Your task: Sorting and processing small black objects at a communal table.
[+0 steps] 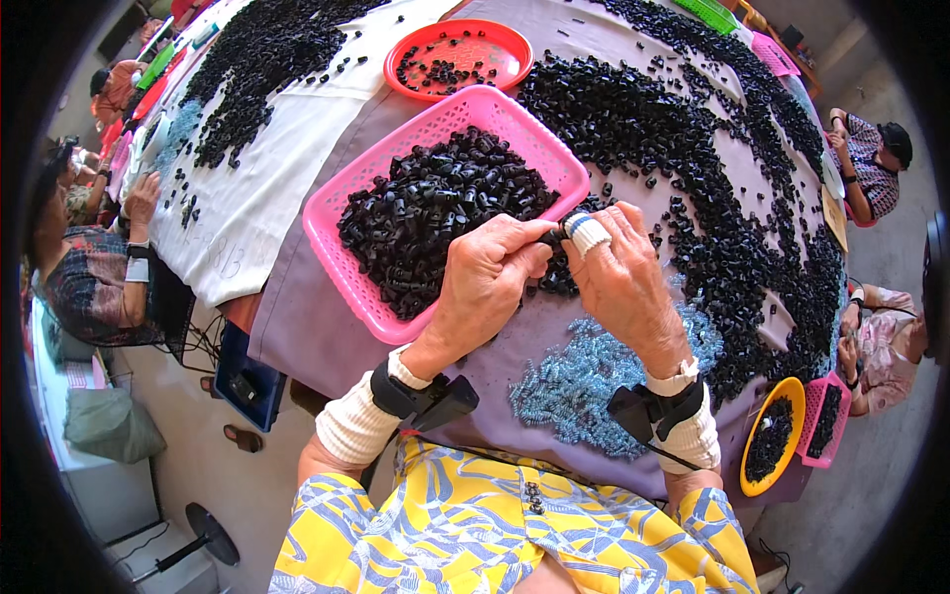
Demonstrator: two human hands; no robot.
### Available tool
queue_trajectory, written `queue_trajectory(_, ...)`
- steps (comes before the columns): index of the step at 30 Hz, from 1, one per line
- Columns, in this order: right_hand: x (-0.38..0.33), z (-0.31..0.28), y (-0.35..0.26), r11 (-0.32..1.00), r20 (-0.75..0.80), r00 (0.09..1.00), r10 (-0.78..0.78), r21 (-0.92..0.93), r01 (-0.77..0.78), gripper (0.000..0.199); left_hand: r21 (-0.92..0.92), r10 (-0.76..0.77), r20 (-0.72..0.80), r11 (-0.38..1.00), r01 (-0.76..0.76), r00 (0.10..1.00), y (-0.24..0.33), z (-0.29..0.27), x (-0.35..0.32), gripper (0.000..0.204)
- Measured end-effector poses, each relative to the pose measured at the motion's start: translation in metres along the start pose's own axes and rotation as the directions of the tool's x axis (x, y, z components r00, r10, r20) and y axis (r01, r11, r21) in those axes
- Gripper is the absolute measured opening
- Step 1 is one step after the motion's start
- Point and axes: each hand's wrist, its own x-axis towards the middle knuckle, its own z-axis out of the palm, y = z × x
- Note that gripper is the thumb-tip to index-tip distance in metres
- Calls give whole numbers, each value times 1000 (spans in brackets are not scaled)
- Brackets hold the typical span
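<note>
My left hand [487, 275] and my right hand [625, 280] meet over the near right corner of a pink basket [341, 282]. Both are closed on a small black plastic part [554, 236], pinched between thumbs and fingers; its exact shape is mostly hidden. A white band with a blue stripe wraps a finger of my right hand. Heaped in the basket are many small black plastic parts [435, 208]. Under my right wrist lies a pile of small translucent blue coil-like pieces [574, 386] on the cloth.
Loose black parts [683, 148] spread over the cloth-covered table [346, 188]. Behind the basket stands a red tray [524, 59] with some parts. A yellow bowl [749, 470] and a small pink basket [841, 421] sit at the right edge. Other people work around the table.
</note>
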Motion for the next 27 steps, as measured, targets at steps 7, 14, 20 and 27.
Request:
queue_trajectory(7, -4, 3, -1, 1000, 8, 1000, -7, -27, 8, 14, -16, 5, -13, 1000, -5, 1000, -6, 4, 1, 24)
queue_trajectory(14, -7, 5, 7, 998, 59, 998, 30, 45, -33, 14, 5, 14, 5, 1000, -14, 1000, -9, 5, 2, 23)
queue_trajectory(20, -8, 10, 6, 997, -12, 999, 34, 74, -33, 13, -123, -126, -30, 985, 121, 992, -10, 5, 2, 21)
queue_trajectory(27, -12, 12, 6, 998, 11, 1000, -13, 68, 12, 12, -154, -114, 16, 981, 116, 993, -14, 3, 2, 20)
